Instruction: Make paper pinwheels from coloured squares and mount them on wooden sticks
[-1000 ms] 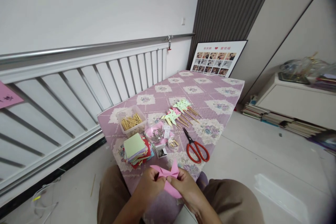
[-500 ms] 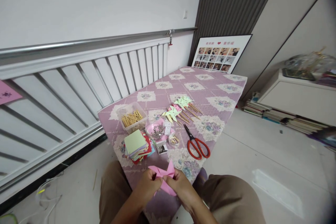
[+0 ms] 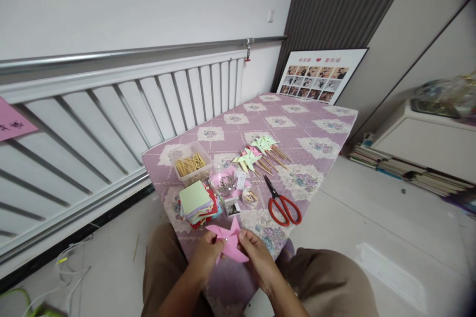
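A pink paper pinwheel [image 3: 231, 243] with a small shiny pin at its centre is held above the near end of the table. My left hand [image 3: 206, 253] pinches it close to the pin, fingers partly hidden behind the paper. At its right side, my right hand [image 3: 256, 253] grips a blade between thumb and fingers. Just beyond lie a stack of coloured paper squares [image 3: 195, 198], a small white box of dark metal bits [image 3: 232, 208] and a round clear tub of small wooden pieces [image 3: 250, 197]. Red-handled scissors [image 3: 282, 204] rest open to the right.
A clear plastic box [image 3: 191, 164] holds many wooden sticks. Finished pinwheels on sticks [image 3: 260, 152] lie mid-table, near a pink dish of pins [image 3: 225, 183]. The cloth-covered table [image 3: 320, 147] stands beside a white radiator [image 3: 148, 101]. A photo board [image 3: 323, 75] leans at the far end.
The pinwheel has turned slightly and its centre pin now shows. My right hand has shifted from the centre to the right edge. The view has moved a little.
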`<act>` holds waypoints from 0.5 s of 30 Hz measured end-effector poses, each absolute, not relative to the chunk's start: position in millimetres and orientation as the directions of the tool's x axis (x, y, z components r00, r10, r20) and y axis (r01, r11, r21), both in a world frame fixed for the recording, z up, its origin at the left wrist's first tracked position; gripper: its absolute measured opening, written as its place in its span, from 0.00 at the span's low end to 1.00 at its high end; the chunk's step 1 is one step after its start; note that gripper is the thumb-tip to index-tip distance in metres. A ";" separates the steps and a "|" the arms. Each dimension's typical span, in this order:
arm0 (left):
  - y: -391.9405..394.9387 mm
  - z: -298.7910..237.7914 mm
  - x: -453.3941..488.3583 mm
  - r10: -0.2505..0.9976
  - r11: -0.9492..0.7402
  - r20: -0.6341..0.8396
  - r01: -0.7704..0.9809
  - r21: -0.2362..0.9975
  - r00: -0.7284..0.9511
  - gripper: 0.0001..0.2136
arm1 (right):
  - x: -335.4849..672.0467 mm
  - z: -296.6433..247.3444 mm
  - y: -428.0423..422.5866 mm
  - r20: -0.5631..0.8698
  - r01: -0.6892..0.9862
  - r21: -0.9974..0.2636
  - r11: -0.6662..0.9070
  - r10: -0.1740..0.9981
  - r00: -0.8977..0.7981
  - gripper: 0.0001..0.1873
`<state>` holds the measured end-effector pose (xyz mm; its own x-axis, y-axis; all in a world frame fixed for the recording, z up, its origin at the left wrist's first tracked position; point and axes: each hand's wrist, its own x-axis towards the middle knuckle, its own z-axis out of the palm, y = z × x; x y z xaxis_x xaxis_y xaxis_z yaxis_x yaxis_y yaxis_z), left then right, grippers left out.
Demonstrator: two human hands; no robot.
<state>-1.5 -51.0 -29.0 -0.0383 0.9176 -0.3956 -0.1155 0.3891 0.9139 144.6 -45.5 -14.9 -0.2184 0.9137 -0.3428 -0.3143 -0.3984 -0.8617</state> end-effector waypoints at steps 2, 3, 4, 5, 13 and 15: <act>-47.8 -33.0 -4.8 0.909 0.381 -0.413 -0.285 0.880 -0.061 0.10 | 149.8 -25.0 -40.5 -0.331 -0.314 -0.880 -0.355 0.935 -0.130 0.18; -46.5 -34.7 -6.8 0.900 0.383 -0.431 -0.346 0.857 -0.071 0.11 | 152.4 -30.2 -38.1 -0.343 -0.295 -0.887 -0.356 0.934 -0.098 0.18; -45.4 -36.4 -8.9 0.889 0.390 -0.452 -0.390 0.834 -0.077 0.12 | 154.6 -35.2 -35.9 -0.359 -0.283 -0.886 -0.368 0.929 -0.084 0.18; -44.6 -38.3 -10.9 0.876 0.401 -0.475 -0.422 0.813 -0.081 0.12 | 156.3 -39.9 -34.0 -0.374 -0.285 -0.880 -0.380 0.924 -0.077 0.19; -30.2 -59.4 -14.2 0.918 0.304 -0.388 -0.489 0.818 -0.080 0.11 | 157.1 -59.8 -25.9 -0.421 -0.292 -0.856 -0.428 0.903 -0.089 0.19; -24.1 -65.3 -12.9 0.934 0.281 -0.348 -0.444 0.851 -0.077 0.09 | 155.3 -57.8 -20.4 -0.406 -0.245 -0.876 -0.415 0.910 -0.087 0.19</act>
